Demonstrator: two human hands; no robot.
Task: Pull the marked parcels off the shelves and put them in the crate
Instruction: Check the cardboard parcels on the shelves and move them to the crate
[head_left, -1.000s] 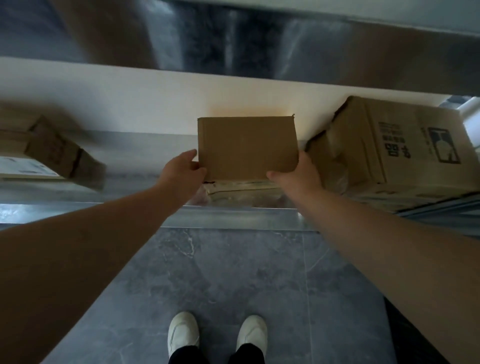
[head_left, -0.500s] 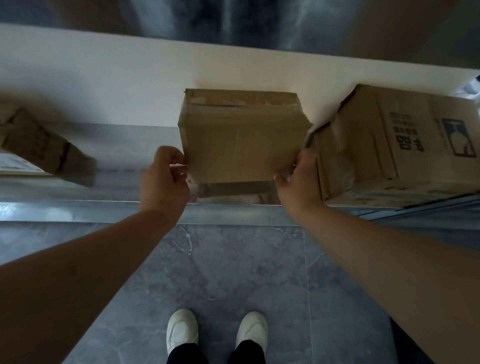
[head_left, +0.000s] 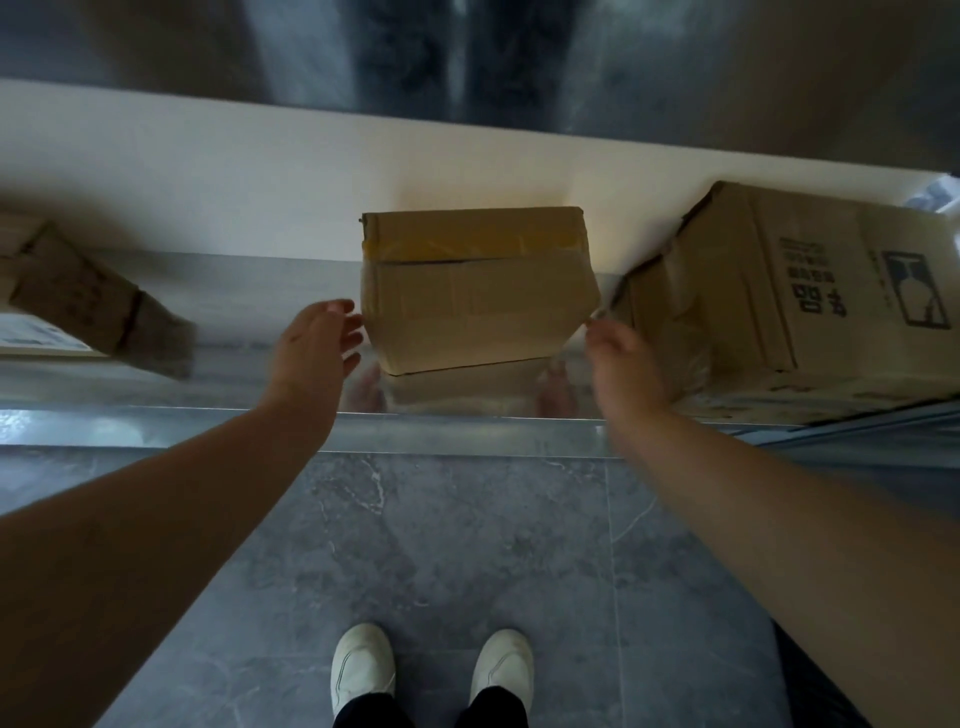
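A plain brown cardboard parcel (head_left: 475, 301) with a taped top seam sits on the shiny metal shelf (head_left: 208, 426), straight ahead of me. My left hand (head_left: 314, 353) hovers just off its left side, fingers spread and relaxed, holding nothing. My right hand (head_left: 621, 358) is at the parcel's lower right corner with loose fingers; I cannot tell whether they touch the cardboard. No mark shows on the parcel from here. No crate is in view.
A larger printed cardboard box (head_left: 795, 291) stands close to the right of the parcel. Another brown box (head_left: 88, 306) lies at the left of the shelf. A white wall backs the shelf. Grey floor tiles (head_left: 452, 545) and my white shoes (head_left: 363, 670) are below.
Both hands held the parcel by its sides and tipped it; now it rests on the shelf and both hands have let go and pulled slightly away.
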